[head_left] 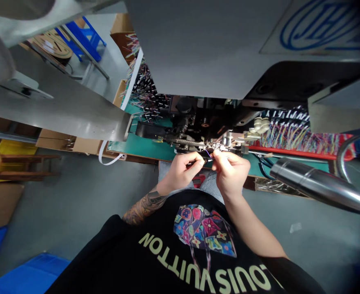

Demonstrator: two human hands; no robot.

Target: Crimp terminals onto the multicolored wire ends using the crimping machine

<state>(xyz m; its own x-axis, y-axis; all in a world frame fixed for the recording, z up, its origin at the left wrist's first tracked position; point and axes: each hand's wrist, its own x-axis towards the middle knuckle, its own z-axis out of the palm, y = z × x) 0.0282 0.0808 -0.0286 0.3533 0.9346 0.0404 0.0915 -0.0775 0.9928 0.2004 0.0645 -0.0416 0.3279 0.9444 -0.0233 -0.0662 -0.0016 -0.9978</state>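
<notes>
Both my hands are raised at the front of a crimping-type machine (204, 122), close under its lit working point. My right hand (232, 169) is closed in a pinch, thumb and forefinger together at the end of a thin purple wire (208, 154). The wire slants up from the fingers toward the small metal parts of the machine. My left hand (184, 169) is closed too, its thumb and forefinger pressed together just left of the wire. Whatever its fingertips hold, if anything, is too small to make out.
Bundles of coloured wires lie in a red tray (302, 153) on the right and in a heap (146, 85) behind on the left. A metal tube (317, 183) juts in at right. White tape (106, 161) loops off the green table (161, 151). A wooden stool (21, 163) stands left.
</notes>
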